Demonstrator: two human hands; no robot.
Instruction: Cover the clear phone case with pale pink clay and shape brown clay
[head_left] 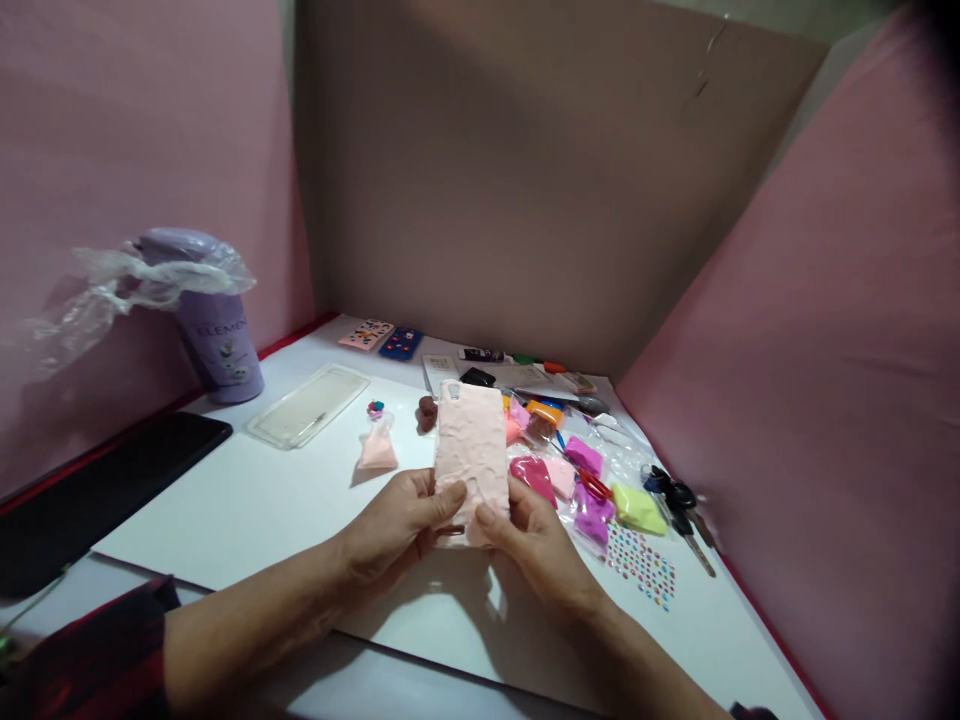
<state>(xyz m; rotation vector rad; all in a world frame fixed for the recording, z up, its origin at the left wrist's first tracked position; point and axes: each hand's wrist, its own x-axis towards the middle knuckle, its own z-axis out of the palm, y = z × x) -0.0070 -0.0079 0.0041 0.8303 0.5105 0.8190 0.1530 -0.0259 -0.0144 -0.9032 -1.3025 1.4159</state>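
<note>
Both my hands hold up a phone case coated in bumpy pale pink clay, its camera cutout at the far end. My left hand grips its lower left edge, thumb pressed on the clay surface. On the lower right edge, my right hand is closed the same way, with its thumb on top. A small bag of pink clay lies on the white sheet just left of the case.
Several bags of coloured clay lie to the right, with keys and a sticker sheet. A clear case, a purple cup under plastic wrap and a black tablet sit left. Two decorated cases lie far back. Pink and brown panels wall the desk.
</note>
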